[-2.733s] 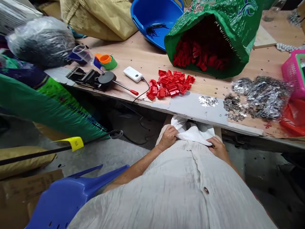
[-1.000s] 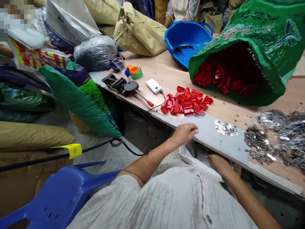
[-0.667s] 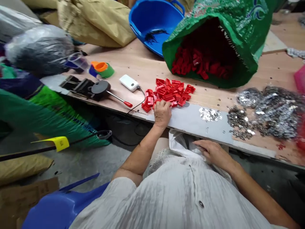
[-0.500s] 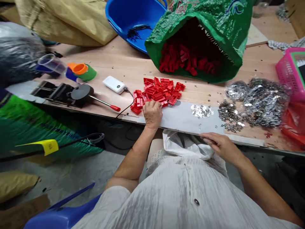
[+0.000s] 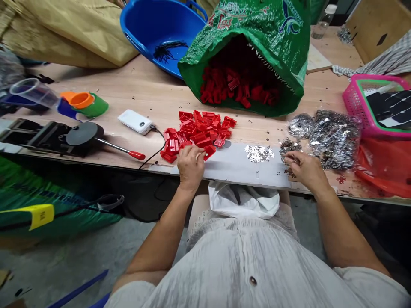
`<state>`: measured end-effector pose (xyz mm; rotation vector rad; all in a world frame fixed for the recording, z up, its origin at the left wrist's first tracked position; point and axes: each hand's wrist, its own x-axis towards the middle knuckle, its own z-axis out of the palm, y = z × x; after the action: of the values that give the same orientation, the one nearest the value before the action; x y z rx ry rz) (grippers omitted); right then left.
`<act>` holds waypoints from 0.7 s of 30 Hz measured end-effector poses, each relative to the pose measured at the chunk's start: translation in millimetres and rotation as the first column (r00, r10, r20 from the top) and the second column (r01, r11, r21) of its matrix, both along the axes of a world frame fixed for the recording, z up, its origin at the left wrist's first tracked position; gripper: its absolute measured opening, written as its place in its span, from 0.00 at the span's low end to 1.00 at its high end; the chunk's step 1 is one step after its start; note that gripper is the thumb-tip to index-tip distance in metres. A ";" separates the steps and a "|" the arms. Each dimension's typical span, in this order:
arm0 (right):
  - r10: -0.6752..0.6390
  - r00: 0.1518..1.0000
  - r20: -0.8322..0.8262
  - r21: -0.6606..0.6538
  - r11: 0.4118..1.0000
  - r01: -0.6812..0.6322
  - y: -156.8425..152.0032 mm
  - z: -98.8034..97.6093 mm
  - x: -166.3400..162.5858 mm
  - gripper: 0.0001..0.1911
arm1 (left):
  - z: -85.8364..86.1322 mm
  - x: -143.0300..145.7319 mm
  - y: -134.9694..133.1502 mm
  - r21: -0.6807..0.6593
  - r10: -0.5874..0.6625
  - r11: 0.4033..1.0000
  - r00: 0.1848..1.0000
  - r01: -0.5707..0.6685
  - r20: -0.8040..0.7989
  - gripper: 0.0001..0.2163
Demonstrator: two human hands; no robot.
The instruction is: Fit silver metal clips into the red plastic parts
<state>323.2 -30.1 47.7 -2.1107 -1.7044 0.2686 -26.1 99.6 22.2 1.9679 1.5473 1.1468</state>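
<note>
My left hand (image 5: 190,162) rests at the near edge of a pile of small red plastic pieces (image 5: 199,133) on the wooden table, fingers curled onto one of the red pieces. My right hand (image 5: 305,167) reaches into a scatter of small shiny metal parts (image 5: 290,147), fingertips pinched together; whatever they hold is too small to name. A white bag (image 5: 243,200) lies in my lap under the table edge. A grey sheet (image 5: 237,164) covers the table edge between my hands.
A green sack (image 5: 257,38) lies open with more red pieces inside. Behind it sits a blue tub (image 5: 154,30). At left are a black hand press (image 5: 69,137), a white power bank (image 5: 135,121) and cups (image 5: 81,102). A pink basket (image 5: 379,107) and clear bags of metal parts (image 5: 334,132) stand at right.
My left hand has left my lap and gone to the red pile. My right hand has left the white bag and reached the metal parts.
</note>
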 end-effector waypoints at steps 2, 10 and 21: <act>-0.045 0.999 0.025 0.010 0.999 0.045 6.5 -0.9 9.6 0.12 | 5.8 4.2 -17.4 -0.204 -0.048 0.972 0.951 0.114 0.304 0.07; -0.054 0.977 0.207 -0.048 0.997 0.065 44.6 -1.4 28.3 0.11 | 23.3 34.0 -77.9 -0.543 0.226 0.423 0.496 0.725 0.838 0.21; -0.027 0.936 0.352 -0.275 0.953 0.131 100.8 -2.2 17.7 0.14 | 26.1 42.5 -99.3 -0.532 0.388 0.305 0.407 0.790 0.827 0.15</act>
<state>340.9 70.7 45.5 -2.5662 -1.8585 0.1387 16.4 0.4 48.3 0.4217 0.7501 0.5717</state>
